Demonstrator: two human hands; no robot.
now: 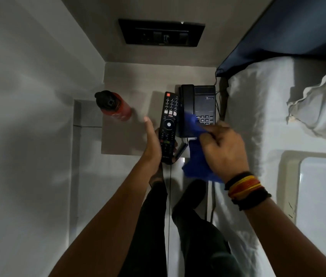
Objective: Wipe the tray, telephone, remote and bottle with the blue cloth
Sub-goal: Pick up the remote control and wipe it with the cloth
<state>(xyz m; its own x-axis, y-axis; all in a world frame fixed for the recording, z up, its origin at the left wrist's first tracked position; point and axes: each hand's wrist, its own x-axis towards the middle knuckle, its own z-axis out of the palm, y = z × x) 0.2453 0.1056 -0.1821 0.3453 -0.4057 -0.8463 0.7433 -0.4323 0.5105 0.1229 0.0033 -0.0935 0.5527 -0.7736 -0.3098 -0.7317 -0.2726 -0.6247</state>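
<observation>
My left hand (153,141) holds a long black remote (168,124) by its lower end, buttons facing up, above the bedside table. Just to its right, my right hand (223,150) grips the blue cloth (197,165), which bunches over the near part of the black telephone (198,102) and hangs down below my palm. The telephone rests at the table's right side with its handset on the left. A red bottle (116,107) with a black cap stands at the table's far left. A white tray (322,198) lies on the bed at the right.
The small grey bedside table (124,134) sits in a corner between a white wall on the left and the bed (244,108) with white sheets and a pillow (322,104) on the right. A black switch panel (161,33) is on the back wall. My legs stand below.
</observation>
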